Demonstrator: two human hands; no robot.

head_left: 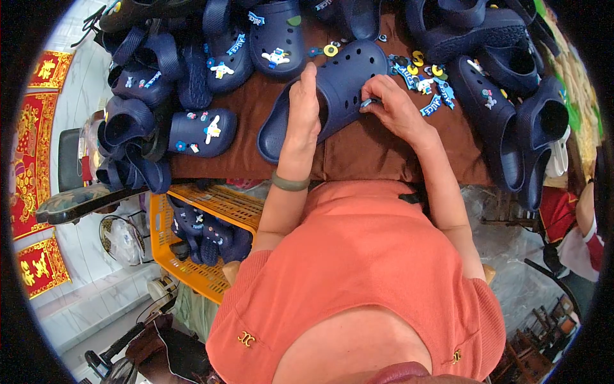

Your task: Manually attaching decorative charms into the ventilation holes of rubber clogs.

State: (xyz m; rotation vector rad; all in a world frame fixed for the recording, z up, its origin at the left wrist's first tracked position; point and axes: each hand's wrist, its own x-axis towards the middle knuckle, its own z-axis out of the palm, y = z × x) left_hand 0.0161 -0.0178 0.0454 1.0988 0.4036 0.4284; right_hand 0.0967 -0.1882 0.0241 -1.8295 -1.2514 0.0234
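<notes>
A navy clog (361, 70) lies slanted on the brown cloth in front of me, its toe pointing up and right. My left hand (303, 112) reaches into its foot opening and holds it. The thumb stands straight up, while the other fingers are mostly hidden inside the shoe. At the right side of the toe, my right hand (393, 105) pinches a small blue piece (367, 103) close to the vent holes. Whether that piece touches the clog I cannot tell. Loose charms (422, 80) in blue, white and yellow are heaped just beyond my right hand.
Decorated navy clogs (203, 132) crowd the left and far side of the cloth-covered table (358, 155). More clogs (492, 121) stand at the right. Below the table's left edge, an orange plastic basket (192, 281) holds several clogs. A dark armrest (89, 200) juts in at left.
</notes>
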